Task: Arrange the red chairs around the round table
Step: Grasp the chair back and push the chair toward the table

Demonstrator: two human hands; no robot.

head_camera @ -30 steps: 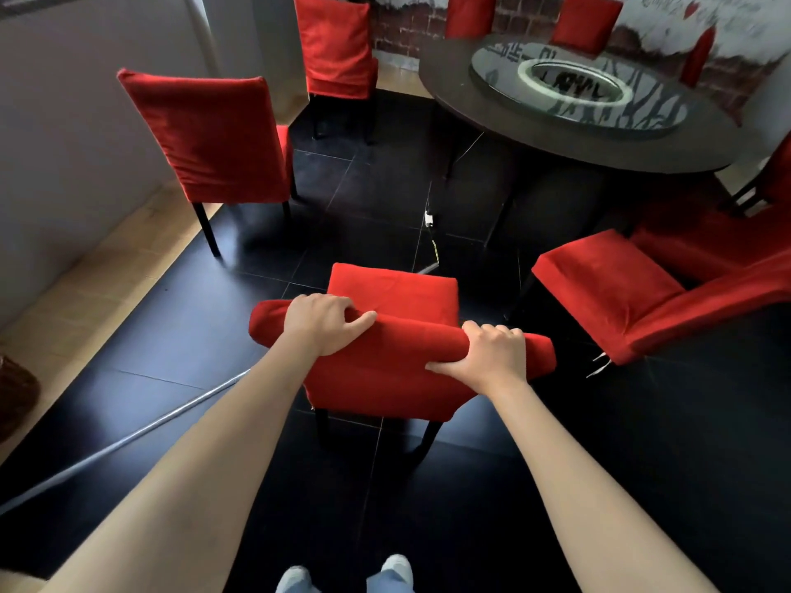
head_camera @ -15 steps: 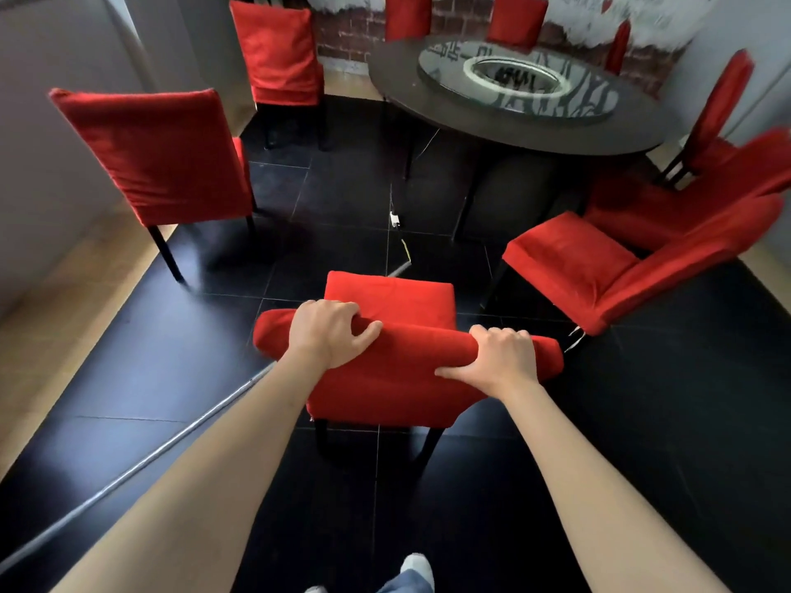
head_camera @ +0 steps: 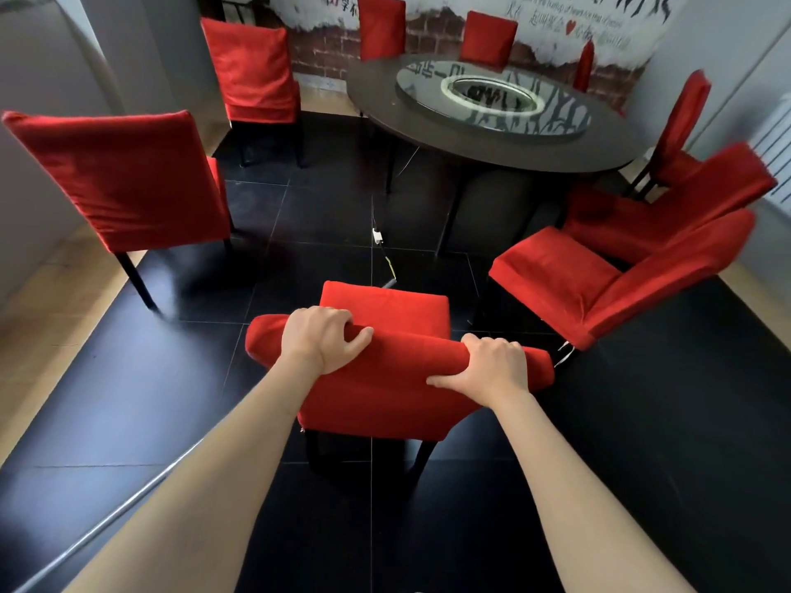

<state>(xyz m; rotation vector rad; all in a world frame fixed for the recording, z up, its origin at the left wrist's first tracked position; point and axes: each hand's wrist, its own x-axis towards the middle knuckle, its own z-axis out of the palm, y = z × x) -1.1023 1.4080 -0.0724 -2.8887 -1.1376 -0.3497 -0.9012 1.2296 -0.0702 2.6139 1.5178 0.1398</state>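
Chair (head_camera: 385, 391) gripped, front legs seemingly hidden

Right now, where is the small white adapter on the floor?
In the head view, the white adapter lies on the black tiled floor at centre, between the round table and the held red chair.

Black tile floor (head_camera: 128, 400): red chairs (head_camera: 124, 177) at 10, 11, 2 and 6 o'clock; round table (head_camera: 492, 143) at 1; white adapter (head_camera: 378, 235) near centre.
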